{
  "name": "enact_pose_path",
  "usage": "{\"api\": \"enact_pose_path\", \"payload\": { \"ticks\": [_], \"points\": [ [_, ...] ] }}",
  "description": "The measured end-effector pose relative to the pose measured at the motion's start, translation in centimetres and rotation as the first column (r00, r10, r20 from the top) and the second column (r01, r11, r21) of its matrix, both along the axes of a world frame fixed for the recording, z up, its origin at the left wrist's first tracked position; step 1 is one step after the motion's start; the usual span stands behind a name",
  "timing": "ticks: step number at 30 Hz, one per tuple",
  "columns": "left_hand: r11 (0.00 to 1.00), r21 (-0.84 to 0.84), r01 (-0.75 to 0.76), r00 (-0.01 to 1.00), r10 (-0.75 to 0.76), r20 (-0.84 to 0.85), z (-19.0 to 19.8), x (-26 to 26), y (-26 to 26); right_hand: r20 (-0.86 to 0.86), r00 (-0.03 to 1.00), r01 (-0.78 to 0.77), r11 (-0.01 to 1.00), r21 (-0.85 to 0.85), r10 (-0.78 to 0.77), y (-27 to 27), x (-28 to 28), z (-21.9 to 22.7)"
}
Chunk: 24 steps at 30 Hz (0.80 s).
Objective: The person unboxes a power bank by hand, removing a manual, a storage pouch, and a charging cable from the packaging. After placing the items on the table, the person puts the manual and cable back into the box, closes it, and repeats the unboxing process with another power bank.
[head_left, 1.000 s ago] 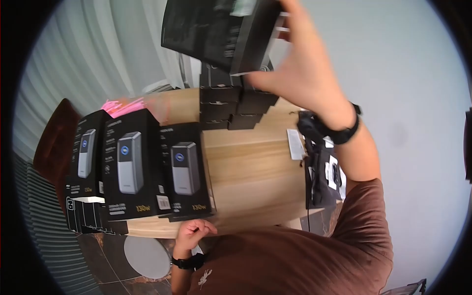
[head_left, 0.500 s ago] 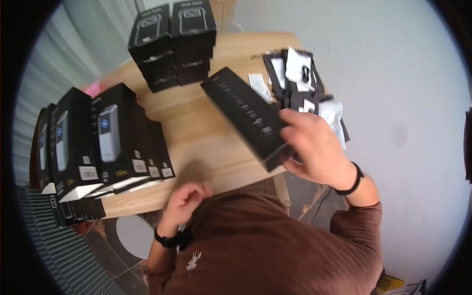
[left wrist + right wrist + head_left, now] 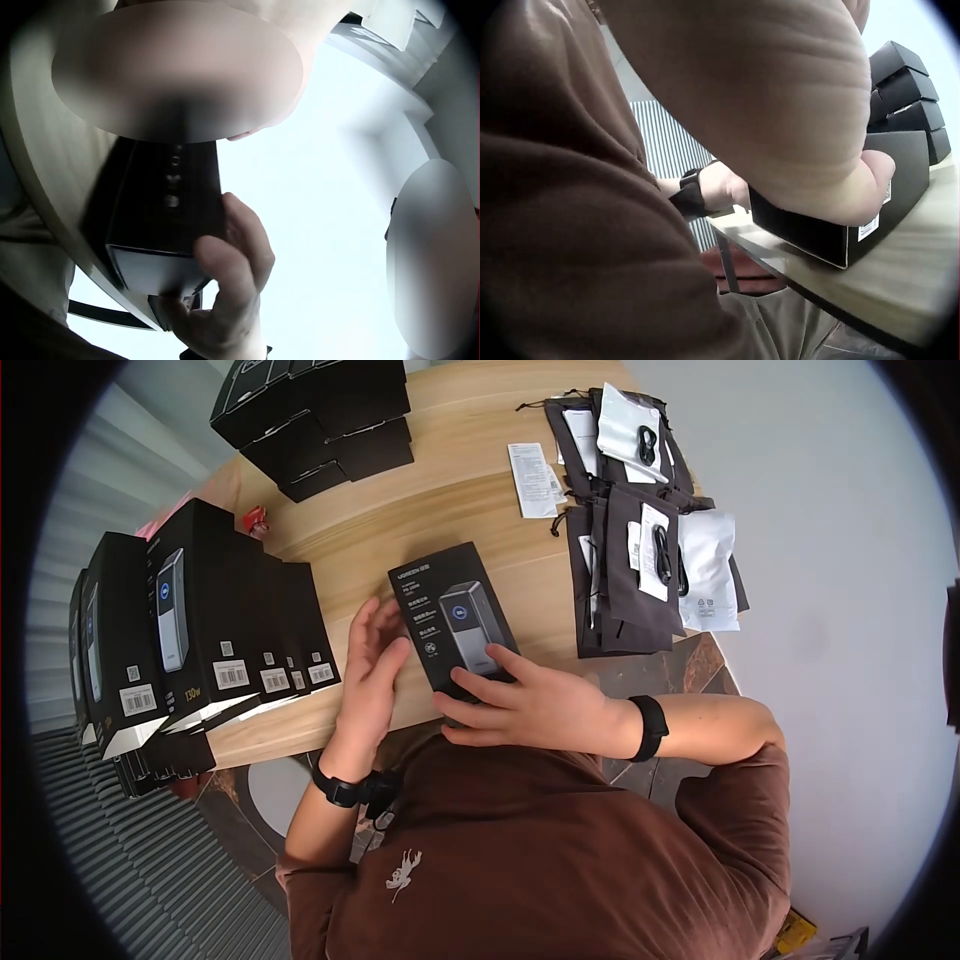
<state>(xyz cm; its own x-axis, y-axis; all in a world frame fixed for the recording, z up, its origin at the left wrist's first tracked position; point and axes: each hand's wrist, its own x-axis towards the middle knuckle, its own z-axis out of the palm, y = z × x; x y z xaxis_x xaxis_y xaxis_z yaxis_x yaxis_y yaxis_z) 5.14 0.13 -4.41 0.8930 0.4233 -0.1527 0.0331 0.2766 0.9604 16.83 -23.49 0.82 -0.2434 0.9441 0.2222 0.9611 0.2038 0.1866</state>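
Note:
A black power bank box point(image 3: 447, 600), printed with a grey device, lies near the table's front edge. My right hand point(image 3: 535, 705) grips its near end, fingers spread over the printed face; the left wrist view also shows this hand's point(image 3: 225, 285) fingers and thumb around the box point(image 3: 169, 202). Beside the box's left side is my left hand point(image 3: 368, 675), its fingers loosely bent and the fingertips right at the edge. In the right wrist view, the thumb side of my right hand point(image 3: 840, 180) overlaps the box point(image 3: 904, 161).
Rows of similar boxes point(image 3: 205, 610) stand upright along the left edge. More black boxes point(image 3: 340, 420) are stacked at the back left. Dark drawstring pouches point(image 3: 640, 610) with cables and a white packet point(image 3: 710, 570) lie at the right, near a printed leaflet point(image 3: 532, 480).
My right hand has brought the box from the back stack to the front of the table, and its printed face now shows. My left hand has come up beside it.

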Motion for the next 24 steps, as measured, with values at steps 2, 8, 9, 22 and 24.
{"api": "enact_pose_path", "payload": {
  "ticks": [2, 8, 9, 22, 24],
  "points": [
    [0.988, 0.156, -0.005, 1.000, 0.005, -0.001, -0.3, 0.8, 0.3, -0.063, 0.998, -0.022, 0.999, -0.047, 0.019, 0.1, 0.4, -0.1],
    [0.963, 0.258, -0.073, 0.997, 0.062, 0.049, -0.3, 4.9, 1.0, -0.639, 0.735, 0.320, 0.947, 0.034, -0.226, -2.4, 0.5, -1.4],
    [0.974, 0.221, -0.058, 0.998, 0.051, 0.036, -0.5, 5.6, 1.2, -0.771, 0.580, 0.412, 0.911, -0.001, -0.263, -2.9, -0.3, -2.3],
    [0.993, 0.097, -0.064, 0.998, 0.064, 0.001, -1.3, 6.2, 1.5, -0.892, 0.319, 0.485, 0.864, -0.135, -0.319, -3.0, -0.1, -5.1],
    [0.993, 0.098, -0.063, 0.998, 0.062, 0.013, -1.4, 5.7, 1.6, -0.883, 0.355, 0.457, 0.881, -0.123, -0.307, -3.2, 0.2, -4.8]
  ]
}}
